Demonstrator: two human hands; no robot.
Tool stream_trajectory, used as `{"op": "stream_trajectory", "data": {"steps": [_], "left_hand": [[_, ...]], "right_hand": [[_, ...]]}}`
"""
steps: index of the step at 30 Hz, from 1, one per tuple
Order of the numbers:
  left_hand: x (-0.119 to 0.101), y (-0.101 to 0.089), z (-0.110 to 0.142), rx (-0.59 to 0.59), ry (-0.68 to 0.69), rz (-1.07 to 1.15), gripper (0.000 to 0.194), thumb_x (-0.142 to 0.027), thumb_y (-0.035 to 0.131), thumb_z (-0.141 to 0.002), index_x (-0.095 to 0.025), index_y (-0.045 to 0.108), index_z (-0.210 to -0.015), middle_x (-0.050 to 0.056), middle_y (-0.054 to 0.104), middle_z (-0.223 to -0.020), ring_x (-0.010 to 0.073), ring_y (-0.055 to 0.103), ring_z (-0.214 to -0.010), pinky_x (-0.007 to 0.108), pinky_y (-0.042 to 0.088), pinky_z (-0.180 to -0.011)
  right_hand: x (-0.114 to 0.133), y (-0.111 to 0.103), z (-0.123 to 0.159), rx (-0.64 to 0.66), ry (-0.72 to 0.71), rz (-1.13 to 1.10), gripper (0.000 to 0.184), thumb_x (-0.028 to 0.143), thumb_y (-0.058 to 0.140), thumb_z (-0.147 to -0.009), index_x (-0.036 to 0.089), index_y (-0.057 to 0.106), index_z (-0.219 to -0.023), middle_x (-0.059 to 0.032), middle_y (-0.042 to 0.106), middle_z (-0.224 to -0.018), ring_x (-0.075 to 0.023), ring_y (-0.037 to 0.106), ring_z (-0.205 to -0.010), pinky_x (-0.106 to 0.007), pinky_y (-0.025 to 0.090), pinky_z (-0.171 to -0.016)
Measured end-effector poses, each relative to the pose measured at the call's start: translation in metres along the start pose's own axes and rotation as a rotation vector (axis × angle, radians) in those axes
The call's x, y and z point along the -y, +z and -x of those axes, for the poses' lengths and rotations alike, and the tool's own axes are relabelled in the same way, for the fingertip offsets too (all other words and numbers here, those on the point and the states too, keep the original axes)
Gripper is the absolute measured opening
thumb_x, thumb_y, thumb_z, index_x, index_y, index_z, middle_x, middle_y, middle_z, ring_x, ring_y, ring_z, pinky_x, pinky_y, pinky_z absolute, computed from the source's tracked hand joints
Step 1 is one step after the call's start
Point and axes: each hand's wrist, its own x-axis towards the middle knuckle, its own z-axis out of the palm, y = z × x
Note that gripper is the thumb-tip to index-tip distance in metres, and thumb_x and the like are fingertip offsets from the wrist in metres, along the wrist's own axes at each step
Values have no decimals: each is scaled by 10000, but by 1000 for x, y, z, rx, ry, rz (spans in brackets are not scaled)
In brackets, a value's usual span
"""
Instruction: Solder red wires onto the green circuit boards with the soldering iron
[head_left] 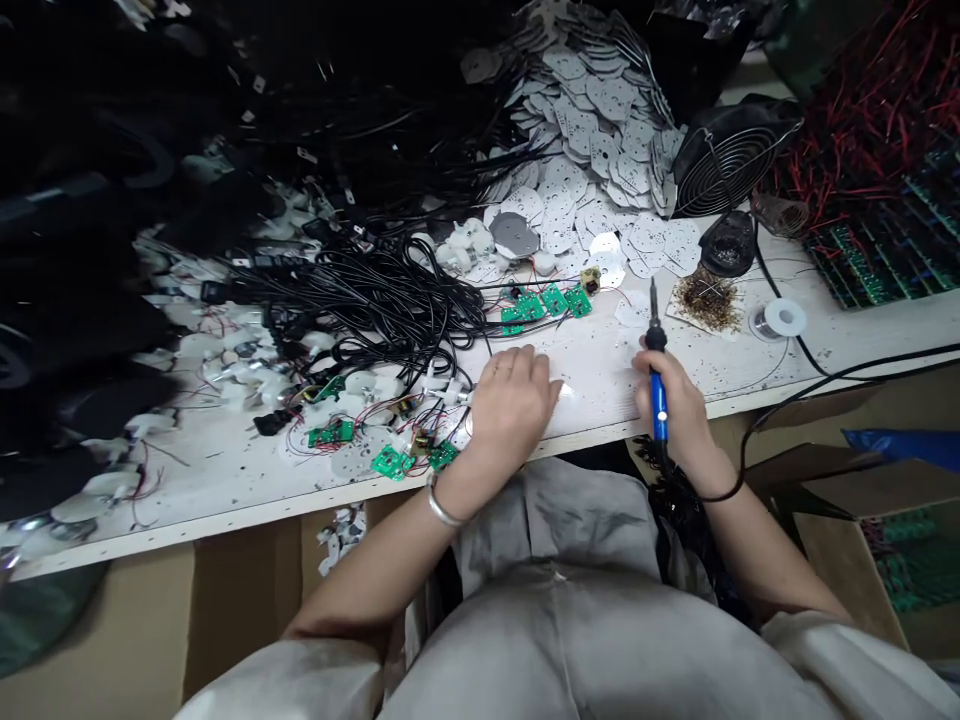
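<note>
Fingers of the right hand point(670, 390) curl around the ribbed blue plastic grip of a soldering iron point(659, 405), its thin metal tip pointing up. The left hand's point(514, 400) fingers lie close together on the speckled white workbench point(596, 385), just below flat green circuit boards point(544, 305) beside coiled black cables point(375, 300).

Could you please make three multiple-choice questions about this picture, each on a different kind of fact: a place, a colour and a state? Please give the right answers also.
1. Where is the solder spool?
A. In the cardboard box
B. On the bench
C. On the floor

2. What colour are the circuit boards beyond the left hand?
A. Red
B. Blue
C. Green

3. What is the right hand doing?
A. Holding the soldering iron
B. Lying open and empty
C. Holding the spool

Answers:
1. B: the spool sits on the bench's top.
2. C: the boards show green.
3. A: the fingers close around the iron's blue handle.
</note>
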Motion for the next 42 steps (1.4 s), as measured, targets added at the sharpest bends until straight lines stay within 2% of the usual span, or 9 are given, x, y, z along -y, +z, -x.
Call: {"op": "stream_trajectory", "data": {"steps": [4, 10, 15, 20, 25, 31, 34, 38, 42], "left_hand": [[3, 3, -18, 245, -166, -59, 446, -328, 526, -959, -3, 619, -1249, 241, 628, -1287, 363, 577, -1211, 470, 434, -1060], [5, 5, -13, 309, -261, -39, 651, -369, 511, -971, 15, 388, -1482, 221, 398, -1550, 329, 362, -1455, 439, 263, -1223], [1, 8, -20, 254, -302, -52, 718, -397, 553, -944, 9, 351, -1502, 241, 364, -1561, 352, 341, -1457, 447, 253, -1211], [6, 6, -31, 195, -337, -101, 603, -370, 480, -971, -42, 408, -1472, 236, 587, -1308, 340, 580, -1183, 458, 418, -1005], [12, -2, -39, 191, -367, -157, 362, -253, 383, -990, -114, 597, -1248, 182, 634, -1156, 305, 636, -1044, 430, 456, -889], [22, -4, -52, 237, -332, -168, 391, -128, 286, -972, -160, 640, -1133, 164, 668, -1079, 296, 683, -956, 382, 476, -740], [30, -4, -54, 216, -374, -146, 352, -162, 313, -977, -159, 649, -1083, 152, 670, -1068, 287, 695, -895, 364, 474, -691], [34, -5, -54, 79, -532, -86, 300, -261, 376, -985, -176, 608, -1155, 136, 652, -1168, 269, 694, -902, 341, 479, -674], [31, -2, -54, 193, -515, -84, 272, -289, 415, -971, -177, 640, -1076, 130, 705, -1034, 303, 700, -915, 360, 493, -715]], "right_hand": [[10, 15, 12, -74, -86, 84, 329, 168, 508, -930, 254, 498, -1247, -108, 655, -1199, -245, 681, -1027, -377, 569, -838], [11, 23, 5, -25, -109, 193, 282, 207, 529, -954, 206, 544, -1236, -142, 634, -1162, -280, 652, -992, -405, 577, -805], [11, 21, 6, 28, -96, 77, 317, 153, 475, -958, 244, 540, -1254, -105, 612, -1172, -250, 633, -1025, -375, 570, -836], [5, 26, 15, 56, -34, -1, 353, 173, 445, -969, 283, 530, -1293, -79, 579, -1246, -236, 620, -1086, -364, 568, -868], [13, 29, 14, 53, -48, 20, 354, 192, 470, -949, 278, 534, -1287, -83, 577, -1240, -242, 623, -1077, -372, 573, -858], [24, 27, -1, 6, -74, 115, 308, 309, 551, -961, 238, 549, -1260, -137, 593, -1208, -298, 613, -1092, -446, 570, -881], [23, 26, -3, 22, -58, 129, 319, 299, 539, -969, 245, 532, -1283, -137, 590, -1250, -280, 637, -1049, -421, 587, -852], [21, 25, -2, 16, -82, 149, 334, 251, 535, -955, 241, 525, -1289, -140, 590, -1271, -269, 658, -1030, -385, 608, -813], [21, 26, 0, -64, -72, 120, 355, 197, 556, -906, 257, 531, -1256, -118, 614, -1219, -231, 690, -942, -327, 622, -726]]}}
